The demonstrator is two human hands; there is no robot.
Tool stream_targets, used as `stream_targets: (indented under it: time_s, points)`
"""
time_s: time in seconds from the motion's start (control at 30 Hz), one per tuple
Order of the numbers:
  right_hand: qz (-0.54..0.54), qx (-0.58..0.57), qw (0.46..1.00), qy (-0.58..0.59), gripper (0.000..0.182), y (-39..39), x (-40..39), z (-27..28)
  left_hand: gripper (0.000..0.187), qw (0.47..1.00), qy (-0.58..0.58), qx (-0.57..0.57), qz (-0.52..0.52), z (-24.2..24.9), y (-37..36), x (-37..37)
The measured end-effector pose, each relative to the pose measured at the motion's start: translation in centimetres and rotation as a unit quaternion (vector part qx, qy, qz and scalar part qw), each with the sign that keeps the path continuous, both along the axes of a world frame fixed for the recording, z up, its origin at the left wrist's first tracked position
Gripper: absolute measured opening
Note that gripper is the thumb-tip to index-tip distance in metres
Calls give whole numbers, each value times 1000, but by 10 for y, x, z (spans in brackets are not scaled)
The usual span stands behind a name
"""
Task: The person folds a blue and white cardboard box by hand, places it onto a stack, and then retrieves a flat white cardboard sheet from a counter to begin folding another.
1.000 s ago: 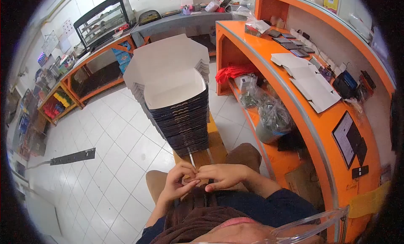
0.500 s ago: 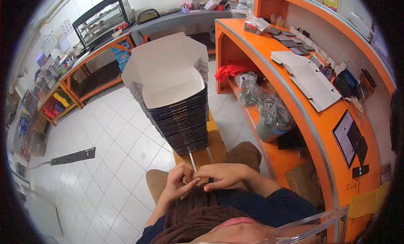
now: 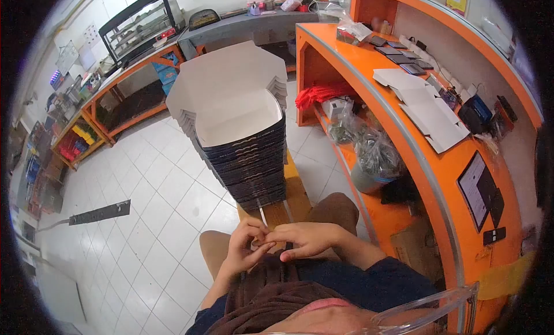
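Observation:
In front of my lap my left hand (image 3: 245, 245) is closed, its curled fingers and thumb meeting the fingertips of my right hand (image 3: 306, 238). The right one is stretched out flat with its thumb apart, and no object shows in it. Just beyond both hands rises a tall stack of nested cardboard boxes (image 3: 247, 167), dark outside and white inside. The top box (image 3: 231, 75) has its white lid flap standing up at the back. Under the stack is a yellow-brown wooden bench (image 3: 297, 191), between my knees.
To the right curves an orange counter (image 3: 340, 61) bearing a flattened white box (image 3: 424, 113), a tablet (image 3: 476, 188) and several dark devices. Below stands a bin with a plastic liner (image 3: 375, 162). A black power strip (image 3: 99, 212) lies on the tiled floor. A glass display case (image 3: 138, 29) stands far left.
The view has shifted very slightly. My hands keep almost the same pose, fingers touching, and the box stack has not moved.

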State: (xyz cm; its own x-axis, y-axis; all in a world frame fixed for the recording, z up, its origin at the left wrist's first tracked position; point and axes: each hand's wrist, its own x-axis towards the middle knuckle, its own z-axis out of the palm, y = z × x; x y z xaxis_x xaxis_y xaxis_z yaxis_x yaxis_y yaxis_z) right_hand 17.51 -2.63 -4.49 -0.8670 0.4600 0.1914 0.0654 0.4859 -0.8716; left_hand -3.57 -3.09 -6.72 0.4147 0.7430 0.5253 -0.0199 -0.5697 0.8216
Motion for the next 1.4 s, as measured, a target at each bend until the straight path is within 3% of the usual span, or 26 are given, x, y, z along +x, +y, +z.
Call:
stream_targets:
  time_s: [0.27, 0.37, 0.57, 0.77, 0.97, 1.13, 1.23, 1.4]
  points:
    - [15, -24, 1000, -5, 59, 2, -3, -8, 28, 997, 25, 65, -15, -3, 3, -3]
    - [9, -19, 1000, 8, 59, 1, -4, -7, 28, 998, 55, 23, 9, 2, -1, -1]
    - [4, -28, 999, -17, 61, 1, -3, -2, 29, 994, 46, 98, -15, 2, 6, -4]
    - [0, -15, 1000, -14, 60, 1, -3, -3, 26, 998, 11, 65, 14, 1, 3, 1]
    - [27, -22, 999, -42, 59, 3, -2, 3, 26, 995, 60, 72, -40, -1, 6, -7]
    - [3, 24, 1000, 16, 60, 1, -2, -4, 25, 994, 61, 85, -35, 13, 6, 1]
    - [31, -9, 998, -50, 60, 5, 0, -4, 25, 995, 44, 61, -58, 16, 7, 3]
    - [23, -29, 998, -55, 60, 4, 1, 4, 27, 995, 75, 38, -59, 5, 10, -6]
